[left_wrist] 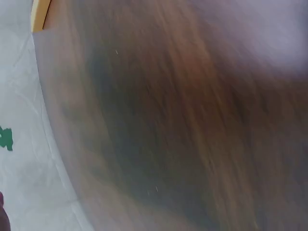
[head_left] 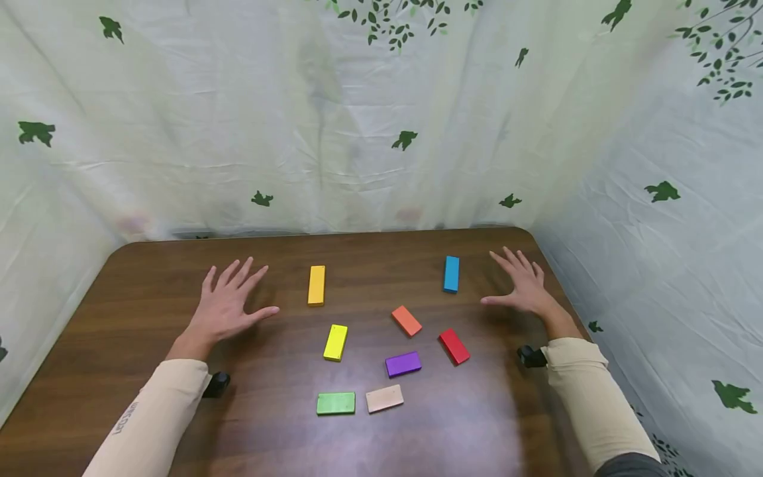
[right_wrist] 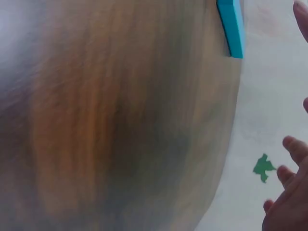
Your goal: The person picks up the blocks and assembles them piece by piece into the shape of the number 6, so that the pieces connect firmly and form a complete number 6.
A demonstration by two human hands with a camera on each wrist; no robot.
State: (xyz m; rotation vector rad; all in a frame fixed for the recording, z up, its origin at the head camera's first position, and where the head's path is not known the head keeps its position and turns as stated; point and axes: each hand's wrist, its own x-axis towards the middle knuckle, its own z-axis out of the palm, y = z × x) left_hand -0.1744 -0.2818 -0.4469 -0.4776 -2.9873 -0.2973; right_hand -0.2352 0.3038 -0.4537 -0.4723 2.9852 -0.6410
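My left hand hovers over the left side of the table with its fingers spread, holding nothing. On the right, my right hand is likewise spread and bare, just beside a blue block. Nearest to the left hand are an orange-yellow block and a yellow block. Between the hands lie an orange block, a red block and a purple block. Closer to me rest a green block and a beige block. All are flat, small rectangles lying apart.
The brown wooden table has rounded far corners. A pale curtain printed with leaves and green birds hangs behind it and along its sides. Black wrist cameras sit under both forearms, which wear cream sleeves.
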